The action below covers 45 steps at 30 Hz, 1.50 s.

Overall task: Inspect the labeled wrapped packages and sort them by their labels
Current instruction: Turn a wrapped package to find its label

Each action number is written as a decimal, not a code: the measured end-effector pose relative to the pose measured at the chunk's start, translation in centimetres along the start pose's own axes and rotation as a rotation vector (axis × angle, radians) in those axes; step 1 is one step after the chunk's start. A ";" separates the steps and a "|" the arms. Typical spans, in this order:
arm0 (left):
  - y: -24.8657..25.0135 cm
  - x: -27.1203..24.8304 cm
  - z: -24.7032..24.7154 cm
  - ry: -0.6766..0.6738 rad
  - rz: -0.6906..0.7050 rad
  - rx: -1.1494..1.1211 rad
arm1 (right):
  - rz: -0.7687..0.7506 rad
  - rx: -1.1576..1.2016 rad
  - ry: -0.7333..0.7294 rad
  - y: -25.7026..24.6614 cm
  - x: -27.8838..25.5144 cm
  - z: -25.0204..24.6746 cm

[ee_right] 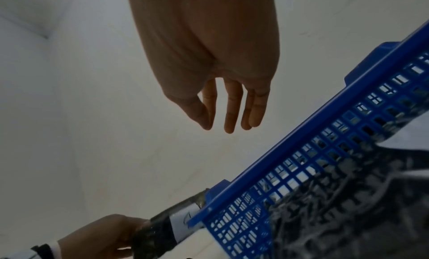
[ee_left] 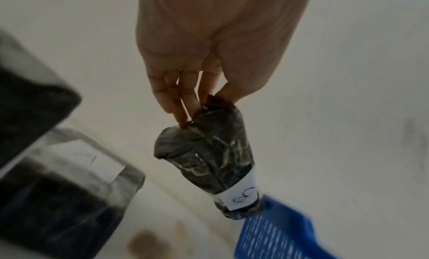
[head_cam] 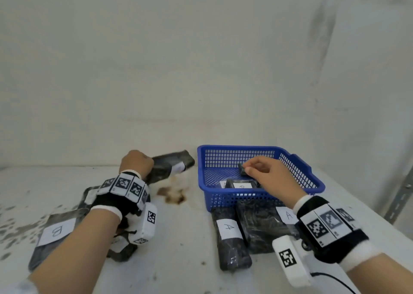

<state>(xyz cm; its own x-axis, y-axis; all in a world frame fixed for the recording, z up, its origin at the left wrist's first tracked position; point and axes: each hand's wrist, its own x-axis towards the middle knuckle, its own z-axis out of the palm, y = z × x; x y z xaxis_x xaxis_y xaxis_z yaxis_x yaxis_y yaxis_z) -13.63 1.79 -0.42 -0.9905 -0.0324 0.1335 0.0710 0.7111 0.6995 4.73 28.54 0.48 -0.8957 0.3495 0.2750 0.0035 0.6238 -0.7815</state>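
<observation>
- Bench (head_cam: pixel 178 238): white surface with grey marks at its left edge and a brown stain (head_cam: pixel 173 194) near the middle.
- Left front of the bench: a flat dark package with a white label reading "B" (head_cam: pixel 57 231), partly under the left forearm. More dark packages lie below the wrist; their labels cannot be read.
- Left hand (head_cam: pixel 136 163): fingers curled round one end of a long dark wrapped package (head_cam: pixel 172 166). In the left wrist view the thumb and fingers (ee_left: pixel 171 98) pinch the twisted end of the wrap, and the package (ee_left: pixel 209 153) points away from the palm. Its white label (ee_left: pixel 241 195) reads "B" and sits near the far end, which lies just beside the left rim of the blue basket (ee_left: pixel 274 231).
- Blue basket (head_cam: pixel 263 148): stands at the back right of the bench. Inside, near its front wall, lie dark packages with white labels (head_cam: pixel 241 185); the letters are too small to read.
- Front of the basket: two dark packages side by side, touching the basket's front wall, each labelled "A" (head_cam: pixel 229 227) (head_cam: pixel 288 214).
- Right hand (head_cam: pixel 266 173): over the inside of the basket. In the right wrist view the fingers (ee_right: pixel 232 105) hang straight and slightly apart, holding nothing. In the head view a small dark thing (head_cam: pixel 242 168) shows just beside the fingertips; contact cannot be told.
</observation>
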 end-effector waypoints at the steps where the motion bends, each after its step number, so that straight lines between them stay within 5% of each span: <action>1: 0.0 -0.5 -1.1 0.027 -0.001 -0.053 | -0.011 0.021 -0.001 -0.4 -0.5 0.3; 4: 0.0 -2.8 -3.9 0.066 0.033 -0.285 | -0.060 0.139 0.006 -1.3 -1.9 1.2; 9: 0.5 -9.6 -6.6 -0.178 0.028 -0.711 | -0.149 0.295 -0.089 -1.9 -4.1 2.7; 14: -0.6 -13.0 -5.1 -0.427 0.004 -0.798 | -0.214 0.704 -0.348 -1.2 -6.3 3.1; 16: -1.0 -13.7 -4.1 -0.484 -0.014 -0.807 | -0.206 0.751 -0.330 -0.8 -7.0 3.1; 20: -0.8 -14.8 -3.2 -0.475 -0.007 -0.952 | -0.163 0.747 -0.180 0.1 -7.4 3.1; 30: -0.9 -16.5 -0.4 -0.308 0.319 -1.006 | -0.093 0.703 0.027 0.1 -8.6 3.0; 45: -0.8 -18.0 0.1 -0.267 0.295 -1.004 | -0.101 0.731 0.131 -1.1 -10.4 4.1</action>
<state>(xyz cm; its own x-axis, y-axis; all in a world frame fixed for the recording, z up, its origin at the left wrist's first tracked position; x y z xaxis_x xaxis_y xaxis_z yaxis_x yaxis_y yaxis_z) 4.13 1.84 -3.47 -0.9036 0.2862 0.3187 0.2549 -0.2389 0.9370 12.21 21.36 -3.74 -0.8154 0.4244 0.3938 -0.4132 0.0498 -0.9093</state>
